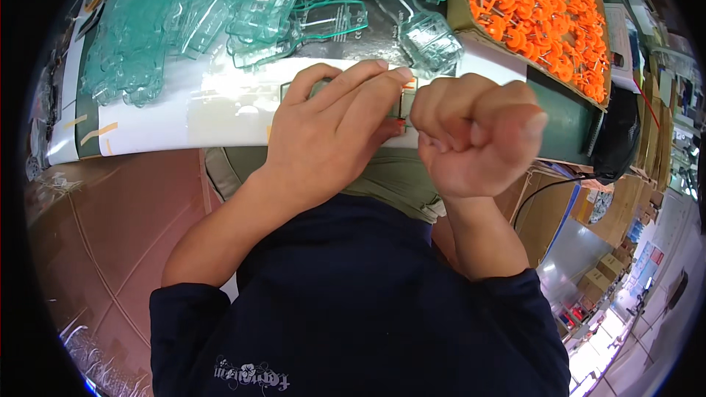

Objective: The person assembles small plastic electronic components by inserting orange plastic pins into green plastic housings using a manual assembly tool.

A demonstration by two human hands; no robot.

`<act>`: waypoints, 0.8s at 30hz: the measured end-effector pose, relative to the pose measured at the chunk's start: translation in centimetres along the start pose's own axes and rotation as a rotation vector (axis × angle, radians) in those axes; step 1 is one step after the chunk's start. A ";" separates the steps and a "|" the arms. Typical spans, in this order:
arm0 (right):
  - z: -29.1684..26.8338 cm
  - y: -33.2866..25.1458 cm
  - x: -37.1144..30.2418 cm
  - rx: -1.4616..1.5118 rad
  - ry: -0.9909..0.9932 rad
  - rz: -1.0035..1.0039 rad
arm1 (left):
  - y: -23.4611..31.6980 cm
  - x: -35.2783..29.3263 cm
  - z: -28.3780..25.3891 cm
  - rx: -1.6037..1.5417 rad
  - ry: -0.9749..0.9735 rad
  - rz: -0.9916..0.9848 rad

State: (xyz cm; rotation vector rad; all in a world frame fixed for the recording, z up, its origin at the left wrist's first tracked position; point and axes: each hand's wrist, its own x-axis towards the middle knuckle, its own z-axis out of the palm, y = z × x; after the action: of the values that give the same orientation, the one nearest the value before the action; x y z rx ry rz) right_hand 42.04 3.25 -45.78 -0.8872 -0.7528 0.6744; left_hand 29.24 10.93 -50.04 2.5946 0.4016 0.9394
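A see-through plastic case [408, 94] with thin dark edges lies on the white-covered front strip of the counter [151, 123], near its edge. The left hand [327, 121] spreads over most of it, leaving a corner on the left and a narrow end on the right in sight. Small orange bits [409, 83] show at that right end (what they are is too hidden to tell).

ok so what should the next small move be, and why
I'd probably bring the curled right hand in to the small orange bit: it shows between both hands, and the left hand beside it seems to steady a mostly hidden clear part.
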 end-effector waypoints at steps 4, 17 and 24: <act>-0.9 -1.1 0.6 -0.015 0.035 0.070 | 0.0 0.3 -0.6 -0.042 -0.032 -0.007; -2.2 -4.3 0.3 -1.422 -0.300 0.499 | 0.3 1.3 -3.8 -0.103 -0.246 -0.188; -5.5 -6.4 -0.4 -1.031 -0.162 0.534 | 1.8 5.7 -8.2 -0.090 -0.232 -0.119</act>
State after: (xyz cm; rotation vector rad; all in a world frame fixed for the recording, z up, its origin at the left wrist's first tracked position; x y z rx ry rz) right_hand 47.57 -2.39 -42.65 -2.0415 -1.0345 0.8287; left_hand 28.35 13.31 -40.21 2.5288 0.4337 0.5946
